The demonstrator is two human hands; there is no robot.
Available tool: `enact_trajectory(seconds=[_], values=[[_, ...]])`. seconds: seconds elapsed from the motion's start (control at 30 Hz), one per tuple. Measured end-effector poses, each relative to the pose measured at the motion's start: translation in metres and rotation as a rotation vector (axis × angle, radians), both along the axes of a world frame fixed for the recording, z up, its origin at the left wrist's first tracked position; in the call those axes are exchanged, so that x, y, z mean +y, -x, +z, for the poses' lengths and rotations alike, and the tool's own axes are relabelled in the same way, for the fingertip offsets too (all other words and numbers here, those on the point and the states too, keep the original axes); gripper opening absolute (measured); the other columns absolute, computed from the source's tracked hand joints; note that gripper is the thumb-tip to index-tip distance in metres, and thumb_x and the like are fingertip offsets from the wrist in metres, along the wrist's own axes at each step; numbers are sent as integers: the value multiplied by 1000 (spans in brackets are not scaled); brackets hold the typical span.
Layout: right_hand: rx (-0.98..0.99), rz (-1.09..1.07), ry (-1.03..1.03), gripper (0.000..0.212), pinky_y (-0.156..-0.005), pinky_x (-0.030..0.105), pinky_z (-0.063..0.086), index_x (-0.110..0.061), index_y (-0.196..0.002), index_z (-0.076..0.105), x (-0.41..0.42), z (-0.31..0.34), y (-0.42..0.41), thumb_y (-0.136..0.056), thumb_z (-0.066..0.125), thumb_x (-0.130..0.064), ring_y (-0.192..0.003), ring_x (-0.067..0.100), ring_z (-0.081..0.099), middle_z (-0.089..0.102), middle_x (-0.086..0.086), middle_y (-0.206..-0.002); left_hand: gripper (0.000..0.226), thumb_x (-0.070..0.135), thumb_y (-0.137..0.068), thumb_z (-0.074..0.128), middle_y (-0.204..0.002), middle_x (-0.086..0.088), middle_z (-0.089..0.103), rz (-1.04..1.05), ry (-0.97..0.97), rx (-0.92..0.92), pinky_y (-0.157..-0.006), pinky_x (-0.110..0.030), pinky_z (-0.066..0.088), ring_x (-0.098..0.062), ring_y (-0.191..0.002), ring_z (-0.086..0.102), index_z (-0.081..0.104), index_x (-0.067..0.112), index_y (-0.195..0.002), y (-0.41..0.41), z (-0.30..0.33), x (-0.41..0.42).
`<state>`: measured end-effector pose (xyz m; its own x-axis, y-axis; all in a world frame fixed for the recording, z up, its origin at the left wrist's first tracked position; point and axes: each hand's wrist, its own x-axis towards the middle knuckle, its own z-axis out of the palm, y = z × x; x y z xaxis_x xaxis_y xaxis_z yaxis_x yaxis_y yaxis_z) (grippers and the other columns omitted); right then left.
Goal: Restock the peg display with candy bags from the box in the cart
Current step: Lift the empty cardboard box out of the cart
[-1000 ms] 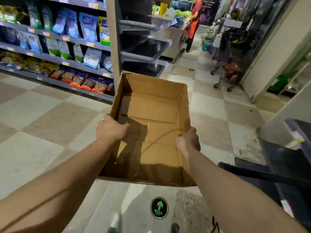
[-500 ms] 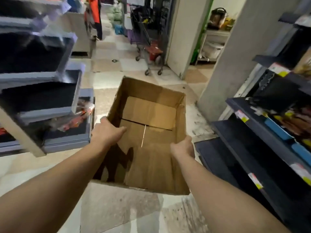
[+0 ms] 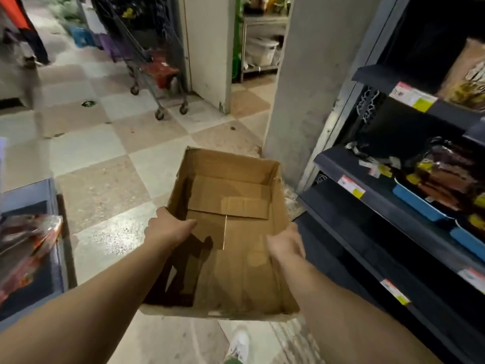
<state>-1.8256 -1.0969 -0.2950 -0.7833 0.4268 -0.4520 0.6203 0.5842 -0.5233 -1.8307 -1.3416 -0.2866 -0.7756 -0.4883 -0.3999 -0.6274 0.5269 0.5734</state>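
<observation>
An open brown cardboard box [image 3: 231,206] hangs in front of me above the tiled floor, and nothing lies inside it. My left hand [image 3: 168,228] grips its left wall, fingers curled over the rim. My right hand [image 3: 286,245] grips the right wall the same way. No candy bags or peg display show in this view.
Dark shelves [image 3: 388,206] with packaged goods and price tags run along the right. A low shelf end [image 3: 31,248] with red packets stands at the left. A shopping cart [image 3: 154,72] is parked ahead by a grey pillar [image 3: 307,88]. A person's legs [image 3: 29,35] show far left.
My view has swung right, away from the left snack shelves toward the right shelving and the pillar. The box stays held in both hands.
</observation>
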Motion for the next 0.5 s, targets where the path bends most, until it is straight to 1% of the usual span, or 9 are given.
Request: enact_trajectory(seconds=[0.07, 0.17, 0.27, 0.3, 0.33, 0.4, 0.43, 0.47, 0.5], values=[[-16, -2, 11, 65, -86, 35, 49, -12, -148, 27, 4, -2, 37, -92, 57, -22, -120, 32, 57, 51, 13, -142, 75, 53, -75, 75, -120, -15, 62, -15, 17, 2, -82, -45, 59, -38, -101, 67, 44, 16, -132, 46, 1, 5], [-37, -45, 0, 62, -81, 32, 48, -12, -148, 27, 14, -8, 94, -93, 57, -22, -122, 32, 56, 50, 14, -143, 69, 48, -80, 74, -118, -14, 62, -77, 32, -17, -74, -41, 60, -37, -98, 67, 44, 16, -133, 112, -4, 14], [-95, -114, 22, 61, -88, 34, 50, -14, -146, 30, 18, -18, 141, -92, 59, -25, -122, 33, 55, 47, 15, -144, 69, 46, -82, 74, -120, -14, 60, -143, 25, -52, -61, -33, 54, -34, -98, 65, 43, 14, -135, 169, -19, 21], [-114, -140, 12, 63, -89, 37, 52, -16, -147, 30, 19, -23, 157, -91, 59, -27, -120, 33, 57, 49, 14, -143, 69, 45, -83, 73, -120, -13, 60, -166, 20, -65, -61, -32, 53, -34, -98, 65, 43, 14, -135, 190, -24, 23], [-136, -164, -4, 66, -87, 38, 54, -18, -148, 28, 20, -27, 173, -90, 58, -28, -117, 33, 59, 50, 13, -142, 69, 46, -82, 73, -120, -13, 60, -192, 18, -76, -65, -34, 55, -34, -100, 64, 42, 14, -135, 213, -31, 25], [-160, -190, -26, 67, -76, 34, 53, -19, -150, 25, 25, -40, 206, -91, 58, -27, -115, 31, 60, 51, 13, -141, 72, 49, -79, 73, -119, -12, 60, -246, 19, -103, -79, -41, 57, -35, -104, 63, 42, 14, -134, 259, -43, 31], [-163, -204, -35, 66, -70, 30, 49, -17, -150, 25, 26, -47, 224, -93, 58, -26, -114, 29, 61, 52, 13, -141, 72, 49, -78, 74, -119, -12, 60, -275, 27, -117, -80, -41, 56, -34, -104, 62, 42, 14, -134, 282, -51, 34], [-171, -230, -41, 64, -67, 29, 45, -16, -149, 26, 28, -54, 240, -94, 58, -26, -113, 28, 61, 53, 12, -140, 71, 47, -80, 73, -119, -13, 60, -305, 27, -126, -78, -39, 55, -33, -104, 61, 42, 14, -134, 306, -60, 37], [-176, -266, -48, 63, -68, 28, 43, -16, -149, 27, 27, -60, 257, -95, 58, -26, -114, 28, 60, 53, 12, -140, 69, 45, -83, 73, -119, -12, 59, -329, 18, -139, -76, -38, 55, -32, -103, 61, 41, 14, -135, 330, -67, 40]])
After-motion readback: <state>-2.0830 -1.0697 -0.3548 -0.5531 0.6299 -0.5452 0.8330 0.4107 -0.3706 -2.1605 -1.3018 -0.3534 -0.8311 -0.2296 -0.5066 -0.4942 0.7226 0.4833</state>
